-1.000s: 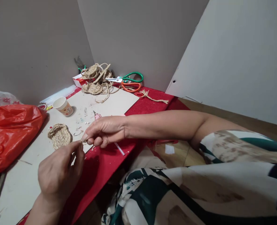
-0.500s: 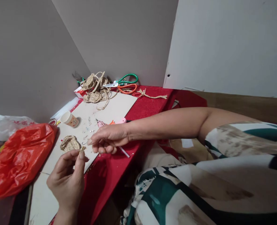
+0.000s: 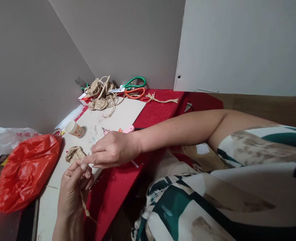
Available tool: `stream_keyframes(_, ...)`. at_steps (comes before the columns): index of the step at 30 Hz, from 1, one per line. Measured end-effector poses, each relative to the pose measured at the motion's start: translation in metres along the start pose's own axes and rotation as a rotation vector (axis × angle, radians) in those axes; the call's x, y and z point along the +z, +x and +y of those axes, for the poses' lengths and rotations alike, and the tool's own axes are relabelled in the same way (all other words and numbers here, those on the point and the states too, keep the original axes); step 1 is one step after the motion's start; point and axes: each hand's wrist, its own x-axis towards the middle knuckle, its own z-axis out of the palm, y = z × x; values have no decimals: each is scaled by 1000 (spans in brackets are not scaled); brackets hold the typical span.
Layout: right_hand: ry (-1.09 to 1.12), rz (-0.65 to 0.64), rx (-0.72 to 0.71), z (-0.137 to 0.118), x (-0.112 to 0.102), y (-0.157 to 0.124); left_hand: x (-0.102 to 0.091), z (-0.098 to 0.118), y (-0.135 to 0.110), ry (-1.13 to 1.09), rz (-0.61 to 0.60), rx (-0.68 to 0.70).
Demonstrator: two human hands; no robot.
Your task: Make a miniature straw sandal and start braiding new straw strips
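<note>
My left hand (image 3: 74, 182) pinches a thin piece of straw cord (image 3: 84, 205) between thumb and forefinger, and its loose end hangs below the palm. My right hand (image 3: 112, 150) meets the left at the fingertips, back of the hand up and fingers drawn together. Whatever lies between its fingers is hidden. Just beyond both hands, a small woven straw piece (image 3: 75, 154), curled like a cup, rests on the white board (image 3: 127, 110). A pink-handled glue gun (image 3: 129, 129) lies behind my right hand, partly covered by it.
Scissors (image 3: 135, 87) with green and orange handles lie by a heap of braided straw cord (image 3: 99, 97). A paper cup (image 3: 74, 128) stands on the board. At left are a red plastic bag (image 3: 28, 170) and a clear bag (image 3: 7, 140). Grey panels rise behind the red-covered table (image 3: 112, 194).
My right hand has turned palm down and moved left to meet my left fingertips. The left hand has rolled and lowered slightly, and the hanging cord end now shows.
</note>
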Motion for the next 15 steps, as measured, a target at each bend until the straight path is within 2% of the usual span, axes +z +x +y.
stream_keyframes(5, -159, -10, -41, 4, 1, 5, -1, 0, -1, -32, -31, -37)
stream_keyframes(11, -233, -101, -80, 1, -3, 6, -1, 0, -3, -19, -95, -88)
stream_keyframes(15, -218, -162, -121, 1, -5, 6, 0, -1, -3, -3, -75, -107)
